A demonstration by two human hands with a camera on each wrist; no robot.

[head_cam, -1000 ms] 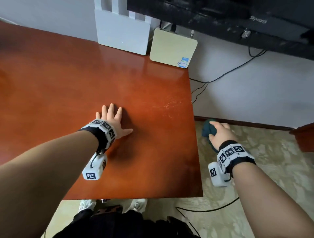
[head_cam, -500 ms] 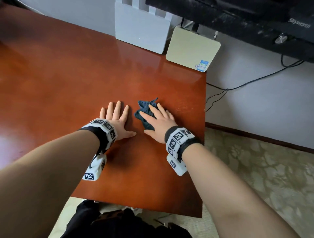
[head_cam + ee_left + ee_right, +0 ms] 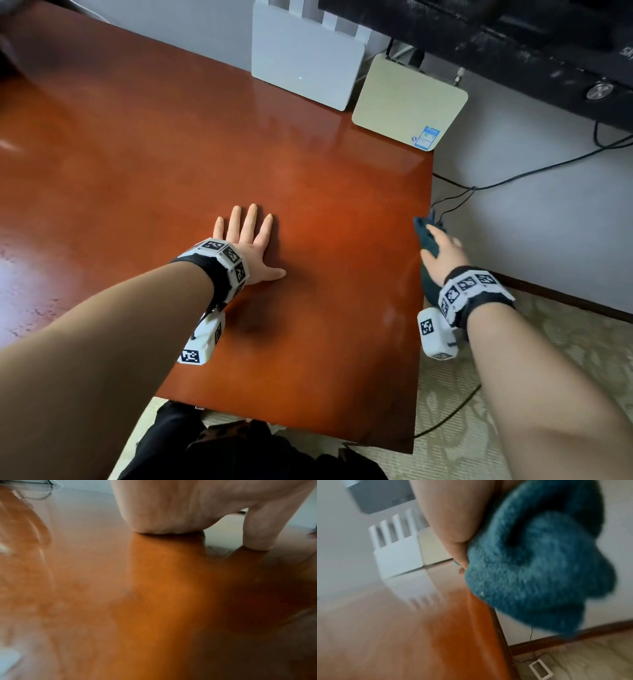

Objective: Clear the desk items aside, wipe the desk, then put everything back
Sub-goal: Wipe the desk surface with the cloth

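My left hand point(image 3: 250, 238) lies flat on the glossy red-brown desk point(image 3: 154, 154), fingers straight and thumb spread; the left wrist view shows its palm point(image 3: 180, 507) pressed onto the wood point(image 3: 154, 601). At the desk's right edge my right hand point(image 3: 442, 254) grips a bunched dark teal cloth point(image 3: 425, 238), which hangs partly past the edge. The right wrist view shows the fluffy cloth point(image 3: 539, 568) balled against my palm and thumb point(image 3: 453, 520), beside the desk edge point(image 3: 488, 628).
A white router point(image 3: 305, 65) with upright antennas and a beige flat box point(image 3: 407, 99) stand at the desk's back right corner. A black TV point(image 3: 513, 41) hangs above them. Cables point(image 3: 513, 174) run along the wall, and a patterned carpet point(image 3: 565, 342) lies to the right.
The right hand swept the cloth from beside the left hand rightwards across the desk to its right edge. The left hand stayed flat in place.
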